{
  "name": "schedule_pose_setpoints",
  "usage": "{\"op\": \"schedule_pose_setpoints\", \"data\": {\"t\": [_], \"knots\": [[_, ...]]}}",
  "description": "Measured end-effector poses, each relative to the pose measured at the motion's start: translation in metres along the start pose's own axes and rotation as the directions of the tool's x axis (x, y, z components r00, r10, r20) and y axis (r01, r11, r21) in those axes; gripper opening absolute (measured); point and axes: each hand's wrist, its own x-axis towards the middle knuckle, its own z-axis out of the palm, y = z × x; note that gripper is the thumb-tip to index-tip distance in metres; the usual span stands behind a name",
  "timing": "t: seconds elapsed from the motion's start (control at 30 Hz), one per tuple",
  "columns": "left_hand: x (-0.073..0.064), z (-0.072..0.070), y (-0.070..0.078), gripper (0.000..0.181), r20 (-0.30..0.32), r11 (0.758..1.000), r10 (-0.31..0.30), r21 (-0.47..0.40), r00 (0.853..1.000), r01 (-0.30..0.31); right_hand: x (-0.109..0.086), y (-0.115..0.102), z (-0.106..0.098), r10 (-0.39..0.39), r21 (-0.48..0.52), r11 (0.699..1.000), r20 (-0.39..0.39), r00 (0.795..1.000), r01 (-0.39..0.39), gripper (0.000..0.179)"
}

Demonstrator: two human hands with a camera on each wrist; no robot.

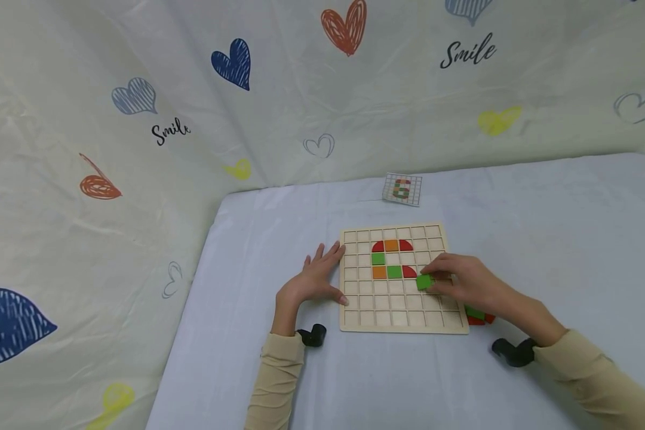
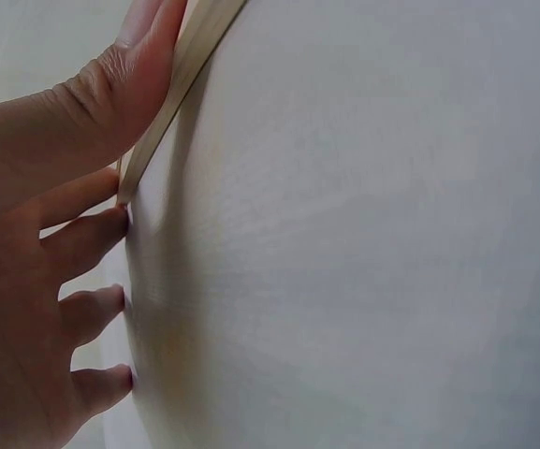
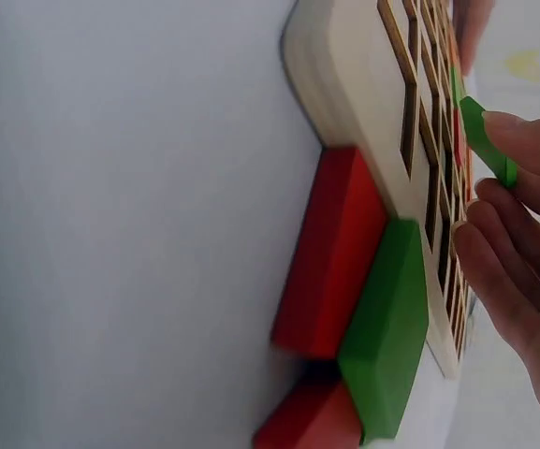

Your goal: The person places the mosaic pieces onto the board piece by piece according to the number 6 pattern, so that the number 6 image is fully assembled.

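Observation:
A wooden grid board (image 1: 373,303) lies flat on the white cloth. Its upper cells hold several red, orange and green tiles, among them an orange square (image 1: 391,245) and a red quarter-round (image 1: 409,272). My right hand (image 1: 464,278) pinches a green square tile (image 1: 424,282) between thumb and fingers, just over the board and right of that red piece. In the right wrist view the green tile (image 3: 486,145) is tilted. With fingers spread, my left hand (image 1: 312,282) touches the board's left edge; the left wrist view shows its thumb (image 2: 124,79) against that edge.
Loose red (image 3: 330,253) and green blocks (image 3: 391,327) lie against the board's right side, partly under my right forearm. Behind the board lies a small card (image 1: 402,189) printed with a coloured grid pattern. A hanging cloth with hearts borders the table's back and left.

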Motion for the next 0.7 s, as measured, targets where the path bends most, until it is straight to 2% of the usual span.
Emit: {"op": "schedule_pose_setpoints", "data": {"t": [0.23, 0.7], "knots": [[0.0, -0.001, 0.001, 0.121, 0.005, 1.0, -0.005, -0.008, 1.0, 0.005, 0.007, -0.005, 0.006, 0.007, 0.042, 0.999, 0.051, 0.999, -0.009, 0.026], [0.0, 0.0, 0.002, 0.121, 0.005, 1.0, -0.013, 0.004, 1.0, 0.013, 0.014, -0.014, 0.016, 0.02, -0.058, 0.998, 0.07, 0.997, -0.016, 0.026]]}}
